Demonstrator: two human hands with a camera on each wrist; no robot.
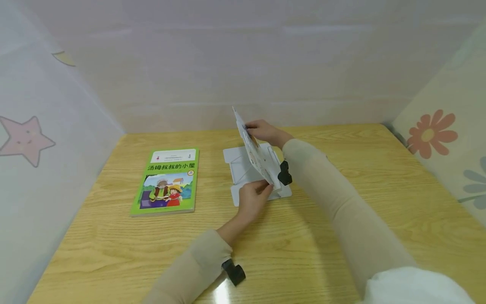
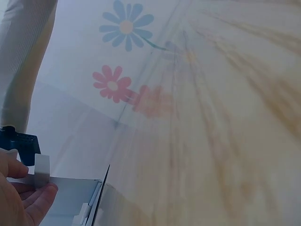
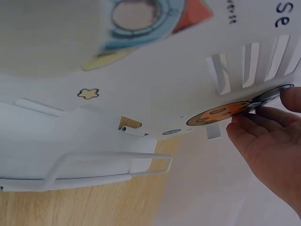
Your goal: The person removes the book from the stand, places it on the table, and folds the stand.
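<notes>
A white folding book stand [image 1: 238, 166] lies on the table with its printed panel [image 3: 155, 94] tilted up from the base. The panel carries cartoon pictures, slots and lettering. My right hand [image 1: 265, 131] grips the panel near its upper part, thumb on one face and fingers [image 3: 244, 129] on the other. Low at the near edge, my left hand [image 1: 252, 198] pinches the stand by a small white tab [image 2: 42, 172]. A white wire bracket [image 3: 108, 155] sticks out from the base in the right wrist view.
A green picture book [image 1: 167, 181] lies face up on the wooden table [image 1: 114, 249], left of the stand. A pale cloth wall [image 1: 243, 76] rises behind the table, with printed side walls showing a star [image 1: 26, 139] and a red flower [image 1: 430, 135].
</notes>
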